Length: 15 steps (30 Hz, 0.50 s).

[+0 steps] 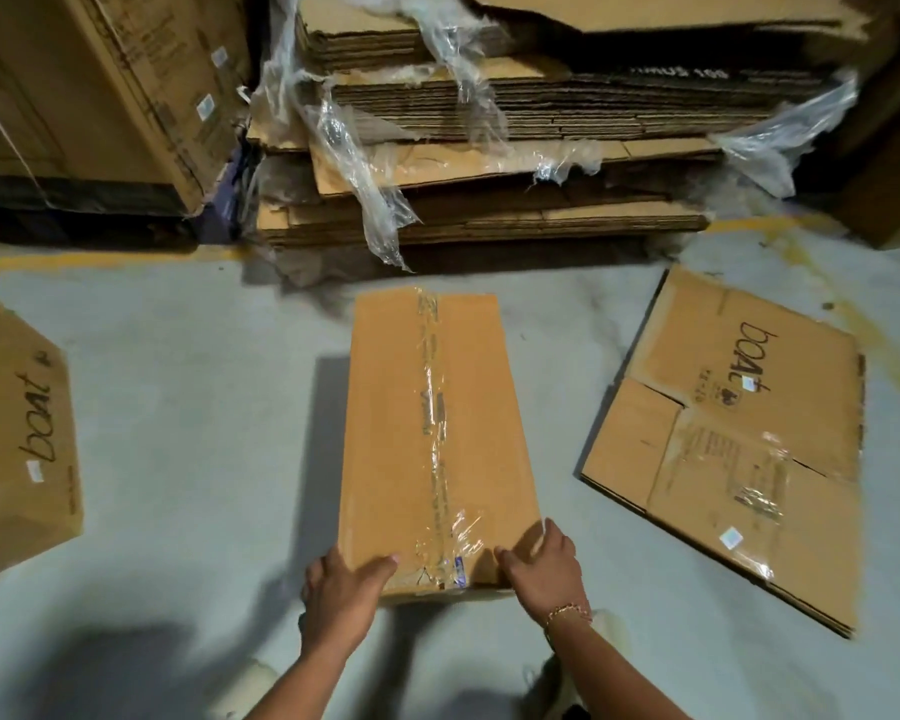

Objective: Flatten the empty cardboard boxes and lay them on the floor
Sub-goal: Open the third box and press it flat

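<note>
Two hands grip one box [437, 433] at its near end. The left hand [341, 600] curls round the near left corner and the right hand [541, 569] round the near right corner, each with its thumb on top. One flat box [739, 444] marked "boat" lies on the floor [204, 407] to the right. One "boat" carton [22, 439] sits at the left edge, and one stack [489, 163] of flat cardboard, draped in torn plastic [365, 168], stands behind. The box stretches from the hands toward the stack. It is not yet flattened, long and plain brown, with wrinkled clear tape [435, 407] along its top seam.
</note>
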Each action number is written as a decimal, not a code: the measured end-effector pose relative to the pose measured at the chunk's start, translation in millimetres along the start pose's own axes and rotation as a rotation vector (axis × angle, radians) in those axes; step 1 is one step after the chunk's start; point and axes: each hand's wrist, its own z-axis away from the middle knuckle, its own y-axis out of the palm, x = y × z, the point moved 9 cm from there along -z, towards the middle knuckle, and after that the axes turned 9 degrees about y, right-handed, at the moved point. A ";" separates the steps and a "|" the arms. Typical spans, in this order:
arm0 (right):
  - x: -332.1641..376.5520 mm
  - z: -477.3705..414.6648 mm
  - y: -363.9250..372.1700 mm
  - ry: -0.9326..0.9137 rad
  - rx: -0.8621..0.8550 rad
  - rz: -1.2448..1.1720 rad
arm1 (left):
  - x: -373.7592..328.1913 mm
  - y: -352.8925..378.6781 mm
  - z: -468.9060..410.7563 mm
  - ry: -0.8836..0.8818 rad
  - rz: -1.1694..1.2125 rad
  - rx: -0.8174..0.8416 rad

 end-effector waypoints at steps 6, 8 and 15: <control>59.4 20.2 33.3 -0.232 -0.096 0.500 | -38.1 23.3 4.4 0.254 -0.527 -0.047; 68.9 18.5 43.2 -0.235 -0.104 0.585 | -41.7 24.5 -1.8 0.261 -0.596 -0.035; 77.1 9.3 45.5 -0.197 -0.054 0.650 | -63.2 21.5 -10.1 0.344 -0.609 0.002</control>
